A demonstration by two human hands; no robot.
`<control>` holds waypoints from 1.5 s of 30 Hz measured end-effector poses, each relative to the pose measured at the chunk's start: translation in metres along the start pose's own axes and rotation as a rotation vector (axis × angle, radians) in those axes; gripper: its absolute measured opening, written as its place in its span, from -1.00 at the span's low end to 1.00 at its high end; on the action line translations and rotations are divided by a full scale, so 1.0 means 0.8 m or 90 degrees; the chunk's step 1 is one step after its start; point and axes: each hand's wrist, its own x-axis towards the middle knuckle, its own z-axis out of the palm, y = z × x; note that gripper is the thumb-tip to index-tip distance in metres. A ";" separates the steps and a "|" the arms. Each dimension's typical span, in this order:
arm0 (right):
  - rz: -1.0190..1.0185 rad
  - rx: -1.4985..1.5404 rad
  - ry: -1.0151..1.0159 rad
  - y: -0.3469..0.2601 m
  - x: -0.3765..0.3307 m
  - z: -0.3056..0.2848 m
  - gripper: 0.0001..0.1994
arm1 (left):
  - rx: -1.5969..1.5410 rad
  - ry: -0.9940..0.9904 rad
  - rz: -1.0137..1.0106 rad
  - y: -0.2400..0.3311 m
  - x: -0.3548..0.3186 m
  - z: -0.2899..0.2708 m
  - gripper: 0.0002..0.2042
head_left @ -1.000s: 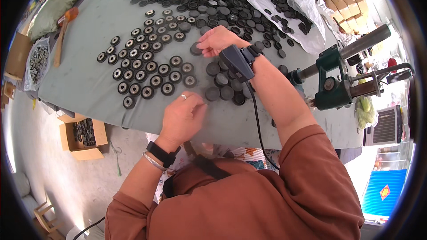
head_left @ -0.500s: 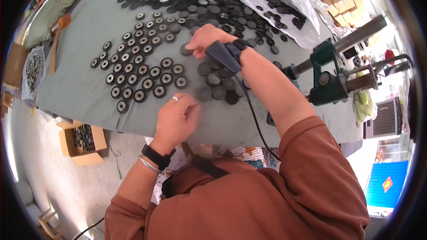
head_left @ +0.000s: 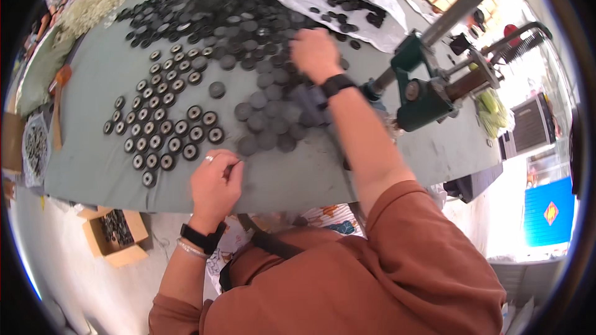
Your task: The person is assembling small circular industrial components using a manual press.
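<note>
My left hand [head_left: 214, 189] rests near the table's front edge with its fingers curled. Something small and dark shows between its thumb and finger, too little of it to name. To its left lie several black rings with metal centres [head_left: 166, 127], spread in loose rows. My right hand [head_left: 315, 56], smeared by motion, is over the right side of the big heap of black discs [head_left: 217, 0]; its fingertips cannot be made out. Nearer me is a smaller cluster of plain black discs [head_left: 267, 139], partly behind the dark device at my right wrist. One disc [head_left: 216, 90] lies apart.
A green hand press [head_left: 422, 87] with a metal column stands right of my right arm. Behind the heap, a white plastic bag [head_left: 391, 18] spills black discs. A wooden-handled mallet [head_left: 58, 105] lies at the left edge. Below sits a cardboard box [head_left: 96, 236] of dark parts.
My right hand has left the single disc near the ringed parts and moved right and away, over the heap. The left hand's fingers have curled in. The whole view has shifted.
</note>
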 end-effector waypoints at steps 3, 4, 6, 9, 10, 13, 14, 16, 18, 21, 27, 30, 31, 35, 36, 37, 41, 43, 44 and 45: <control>0.092 0.040 -0.164 0.061 0.003 0.010 -0.79 | -0.008 -0.007 0.018 -0.004 0.002 0.001 -0.93; 0.103 0.063 -0.195 0.079 0.006 0.024 -0.79 | -0.003 -0.003 0.010 -0.003 0.004 0.001 -0.93; 0.013 -0.038 -0.211 0.083 0.015 0.029 -0.82 | -0.010 -0.032 -0.024 0.001 0.002 -0.001 -0.93; 0.001 -0.047 -0.243 0.055 0.023 0.009 -0.79 | -0.021 -0.018 -0.026 -0.009 -0.002 -0.001 -0.94; 0.015 -0.044 -0.247 0.052 0.023 0.006 -0.78 | -0.032 -0.008 0.000 -0.011 -0.002 -0.001 -0.94; -0.001 -0.056 -0.232 0.038 0.010 -0.004 -0.76 | -0.016 -0.012 -0.005 -0.010 -0.003 -0.003 -0.94; 0.004 -0.060 -0.220 0.036 0.009 -0.007 -0.76 | -0.022 -0.013 -0.007 -0.009 -0.003 -0.003 -0.93; 0.002 -0.055 -0.176 0.031 0.006 -0.010 -0.77 | -0.018 -0.014 0.003 -0.010 -0.002 -0.003 -0.93; -0.056 0.111 -0.043 0.011 0.006 -0.026 -0.68 | -0.014 -0.017 0.012 -0.009 -0.001 -0.003 -0.93; -0.006 0.568 -0.396 -0.110 -0.019 -0.079 -0.66 | -0.016 -0.017 -0.018 -0.013 -0.005 -0.007 -0.92; 0.098 0.767 -0.642 -0.179 -0.032 -0.079 -0.64 | 0.002 -0.016 0.015 -0.012 -0.001 -0.005 -0.92; 0.085 0.720 -0.645 -0.183 -0.029 -0.078 -0.67 | -0.003 -0.016 0.007 -0.011 -0.001 -0.006 -0.92; 0.084 0.719 -0.645 -0.183 -0.027 -0.080 -0.67 | -0.001 -0.015 0.007 -0.012 -0.001 -0.006 -0.92; 0.053 0.637 -0.678 -0.181 -0.016 -0.081 -0.71 | 0.001 -0.018 0.004 -0.011 -0.001 -0.006 -0.92; 0.039 0.608 -0.684 -0.182 -0.013 -0.080 -0.72 | 0.002 -0.018 0.005 -0.012 0.000 -0.006 -0.92; 0.038 0.609 -0.683 -0.182 -0.011 -0.079 -0.72 | 0.002 -0.022 0.003 -0.012 -0.001 -0.006 -0.92; -0.015 0.566 -0.695 -0.177 -0.006 -0.072 -0.72 | -0.011 -0.023 0.005 -0.010 0.000 -0.004 -0.91; -0.084 0.489 -0.681 -0.175 -0.004 -0.072 -0.73 | -0.026 -0.020 0.004 -0.007 -0.002 -0.004 -0.91; -0.137 0.428 -0.674 -0.180 -0.001 -0.070 -0.73 | -0.036 -0.013 -0.001 -0.007 -0.001 -0.004 -0.91; -0.095 0.480 -0.654 -0.181 -0.005 -0.064 -0.70 | -0.047 -0.007 -0.008 -0.008 -0.003 -0.004 -0.91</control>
